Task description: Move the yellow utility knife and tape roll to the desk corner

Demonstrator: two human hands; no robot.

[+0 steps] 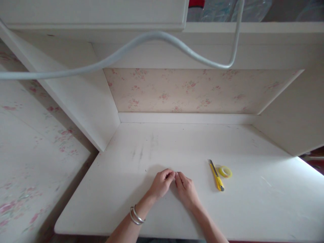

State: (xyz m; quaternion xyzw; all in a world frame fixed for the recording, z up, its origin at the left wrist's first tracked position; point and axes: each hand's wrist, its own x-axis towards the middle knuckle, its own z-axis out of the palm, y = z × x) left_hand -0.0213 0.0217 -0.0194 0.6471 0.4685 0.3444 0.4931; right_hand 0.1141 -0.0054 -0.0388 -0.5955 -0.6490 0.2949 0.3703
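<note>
A person's left hand [162, 185] and right hand [186, 188] meet near the front edge of a white worktop [177, 145], the fingers of each drawn together and the fingertips of the two all but touching; whether anything thin is pinched between them cannot be told. The close meeting appears to let one hand steady the other, with the forearms coming in over the front edge. Toward the right, a yellow utility knife [216, 176] lies aslant, its tip toward the back edge, just beside a roll of yellow tape [230, 172], seemingly parked within the right hand's reach yet outside its path. The worktop runs on to the back edge and rounded front left corner, leaving room sideways; side panels [291, 125] bound the back corners.
</note>
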